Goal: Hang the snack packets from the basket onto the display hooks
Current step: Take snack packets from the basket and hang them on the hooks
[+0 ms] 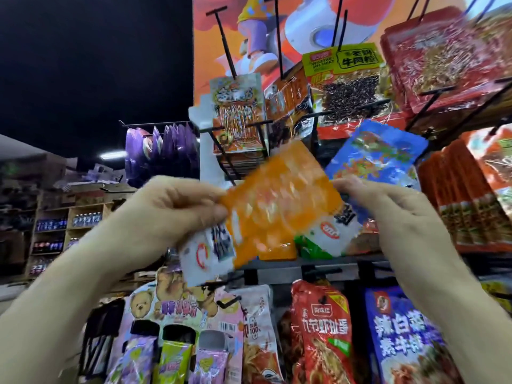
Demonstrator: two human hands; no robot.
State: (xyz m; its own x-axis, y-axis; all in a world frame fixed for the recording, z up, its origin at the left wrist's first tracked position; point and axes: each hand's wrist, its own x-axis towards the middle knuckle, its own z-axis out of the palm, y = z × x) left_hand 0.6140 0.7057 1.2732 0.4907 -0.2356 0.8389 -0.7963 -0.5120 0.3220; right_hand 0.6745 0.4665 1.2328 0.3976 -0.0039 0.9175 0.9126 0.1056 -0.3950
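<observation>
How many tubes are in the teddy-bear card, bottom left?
3, side by side: purple tube left, yellow-green tube middle, pink tube right. More may be hidden behind the left forearm.

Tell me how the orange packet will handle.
Probably floppy: the orange packet looks like thin film, held at both edges by the left hand and right hand. Likely light, since fingertips alone carry it. Its glossy surface may be slippery.

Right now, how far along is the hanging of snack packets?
Done: the display rack already carries stock, such as the yellow-green labelled packet. In hand: left hand and right hand hold a glossy orange plastic packet, not yet hooked. Left: a bare black wire hook stands up top; the basket is out of view, so the remainder is unknown.
</observation>
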